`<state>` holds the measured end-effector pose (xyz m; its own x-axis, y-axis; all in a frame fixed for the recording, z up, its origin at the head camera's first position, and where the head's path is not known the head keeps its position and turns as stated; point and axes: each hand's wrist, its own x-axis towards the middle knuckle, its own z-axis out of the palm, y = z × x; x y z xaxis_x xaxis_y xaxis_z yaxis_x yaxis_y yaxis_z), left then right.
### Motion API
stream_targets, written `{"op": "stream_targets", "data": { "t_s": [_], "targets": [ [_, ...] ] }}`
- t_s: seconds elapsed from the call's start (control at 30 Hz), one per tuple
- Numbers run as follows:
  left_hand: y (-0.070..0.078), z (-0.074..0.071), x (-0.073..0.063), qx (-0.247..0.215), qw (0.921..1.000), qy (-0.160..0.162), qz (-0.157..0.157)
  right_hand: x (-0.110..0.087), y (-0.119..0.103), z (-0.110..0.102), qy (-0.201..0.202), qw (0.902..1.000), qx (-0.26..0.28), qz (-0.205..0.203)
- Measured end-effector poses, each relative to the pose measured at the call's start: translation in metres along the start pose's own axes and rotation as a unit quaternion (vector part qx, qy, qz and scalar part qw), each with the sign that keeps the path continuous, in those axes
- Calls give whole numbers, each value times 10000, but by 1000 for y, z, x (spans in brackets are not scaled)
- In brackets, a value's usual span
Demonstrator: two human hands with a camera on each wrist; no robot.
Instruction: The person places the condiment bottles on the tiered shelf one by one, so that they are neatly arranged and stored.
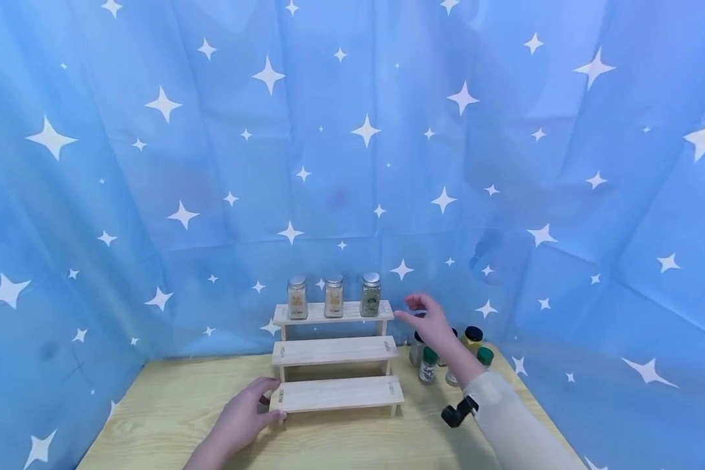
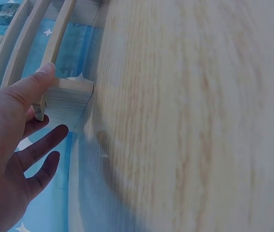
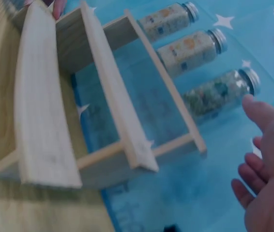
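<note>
A three-tier wooden spice rack (image 1: pixel 336 351) stands on the table, its steps rising toward the back. On its top step are two spice jars with pale contents, the left jar (image 1: pixel 297 299) and the middle jar (image 1: pixel 333 297), and at the right end a jar of green herbs (image 1: pixel 371 296); all have silver lids. My left hand (image 1: pixel 243 418) pinches the left end of the lowest step between thumb and forefinger, the other fingers spread in the left wrist view. Beside the herb jar, my right hand (image 1: pixel 431 321) holds nothing; its fingers are relaxed and apart from the jar.
Several more jars stand on the table right of the rack, partly hidden by the right forearm, among them a green-capped jar (image 1: pixel 427 367) and a black-capped yellow jar (image 1: pixel 472 337). A blue star-patterned curtain (image 1: pixel 341 183) hangs behind the wooden table (image 1: pixel 170 405).
</note>
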<state>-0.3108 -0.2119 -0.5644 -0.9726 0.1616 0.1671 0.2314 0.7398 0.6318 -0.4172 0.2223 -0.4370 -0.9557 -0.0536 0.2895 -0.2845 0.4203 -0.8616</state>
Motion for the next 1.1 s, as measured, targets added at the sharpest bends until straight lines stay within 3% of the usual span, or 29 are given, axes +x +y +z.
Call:
{"op": "stream_targets", "data": {
  "t_s": [0.17,0.4,0.67,1.1],
  "targets": [
    [-3,0,-2,-39,9999,-104,-31,-19,22,-11,-9,9996,-276,-25],
    [-4,2,0,-65,10000,1,8,-36,46,-24,-109,9931,-1152,-213],
    [-2,2,-2,-91,10000,21,34,-47,61,-33,-239,9672,-2382,-849],
    [2,3,-2,-72,9999,52,-103,-51,88,-39,-418,9664,-2430,-727]
  ]
}}
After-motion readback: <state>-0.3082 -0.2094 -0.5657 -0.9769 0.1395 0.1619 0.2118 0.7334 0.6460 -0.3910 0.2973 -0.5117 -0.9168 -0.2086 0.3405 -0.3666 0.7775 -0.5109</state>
